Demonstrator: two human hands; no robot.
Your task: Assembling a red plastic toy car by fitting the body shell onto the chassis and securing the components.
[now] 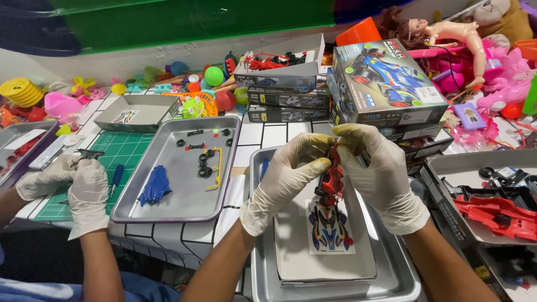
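Both my hands wear white gloves and hold a red plastic parts frame (pixel 332 179) upright over a metal tray (pixel 405 279). My left hand (pixel 288 173) pinches the frame's upper left side. My right hand (pixel 377 173) grips its top from the right. Under the frame, in the tray, lies a sticker sheet (pixel 329 226) printed with a blue and red car body, on a white booklet (pixel 296 246).
A second metal tray (pixel 145 210) to the left holds a blue car shell (pixel 154 187), black wheels and a yellow parts strip. Another person's gloved hands (pixel 72 179) work at far left over a green cutting mat. Stacked model-car boxes (pixel 386 84) stand behind; a box with red parts (pixel 495 212) sits right.
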